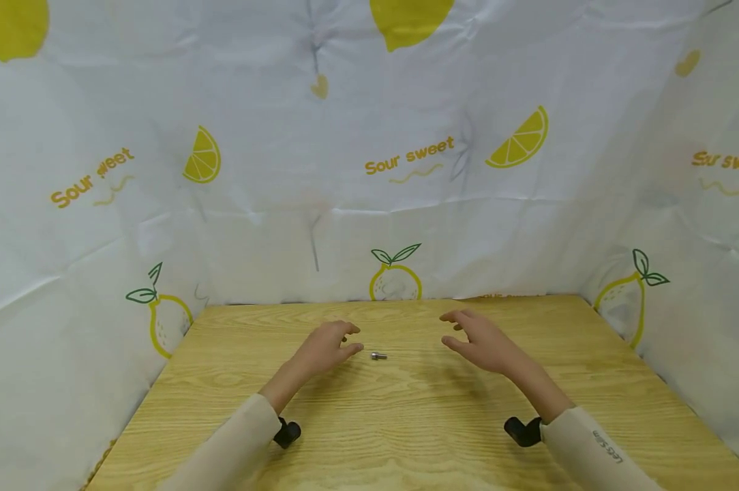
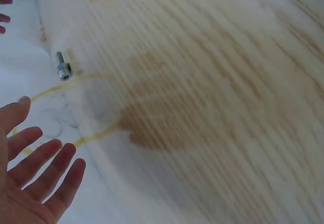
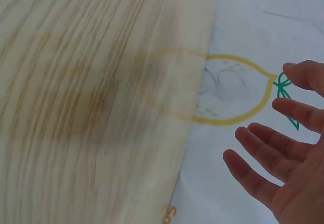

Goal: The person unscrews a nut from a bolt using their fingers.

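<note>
1. Left hand: hovering over the table, fingers hanging relaxed and parted.
2. Bolt: lying on the table between the hands, just beside the left thumb, head pointing left.
3. Right hand: hovering farther from the bolt, fingers hanging loose and parted.

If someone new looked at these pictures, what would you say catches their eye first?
Probably the bright lemon-print cloth, which rises behind the wood-grain tabletop and on both sides of it. After that, the eye may drop to the small metal bolt lying on the tabletop between the left hand and the right hand, closer to the left.
</note>
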The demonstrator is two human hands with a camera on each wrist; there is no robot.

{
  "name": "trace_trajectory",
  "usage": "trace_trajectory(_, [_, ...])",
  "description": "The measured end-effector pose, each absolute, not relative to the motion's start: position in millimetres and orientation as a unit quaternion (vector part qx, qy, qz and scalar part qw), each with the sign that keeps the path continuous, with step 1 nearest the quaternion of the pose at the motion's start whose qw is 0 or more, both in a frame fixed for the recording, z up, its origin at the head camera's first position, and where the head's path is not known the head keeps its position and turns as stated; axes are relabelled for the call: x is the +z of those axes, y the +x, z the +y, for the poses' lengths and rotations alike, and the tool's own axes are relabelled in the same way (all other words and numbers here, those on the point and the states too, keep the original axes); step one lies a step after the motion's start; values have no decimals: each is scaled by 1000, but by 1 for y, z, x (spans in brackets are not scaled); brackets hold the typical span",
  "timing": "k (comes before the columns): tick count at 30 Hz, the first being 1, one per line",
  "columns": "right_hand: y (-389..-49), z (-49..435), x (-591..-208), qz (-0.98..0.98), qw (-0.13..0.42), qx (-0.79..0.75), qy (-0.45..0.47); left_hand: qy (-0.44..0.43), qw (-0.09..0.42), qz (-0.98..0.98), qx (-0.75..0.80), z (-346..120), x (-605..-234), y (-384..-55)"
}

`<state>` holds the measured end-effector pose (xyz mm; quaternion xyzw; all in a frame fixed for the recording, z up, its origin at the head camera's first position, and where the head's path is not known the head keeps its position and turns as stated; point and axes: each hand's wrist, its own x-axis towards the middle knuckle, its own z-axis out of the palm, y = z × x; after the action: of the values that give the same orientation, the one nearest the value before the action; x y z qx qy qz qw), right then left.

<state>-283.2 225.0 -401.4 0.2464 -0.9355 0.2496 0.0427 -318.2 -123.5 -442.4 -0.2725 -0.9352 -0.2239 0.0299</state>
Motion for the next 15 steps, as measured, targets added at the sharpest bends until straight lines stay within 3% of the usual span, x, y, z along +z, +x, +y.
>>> trace_trajectory(15, [-288,208,-409,-928,28,284,239,-293,10,-943,-154,-92,-454,-322])
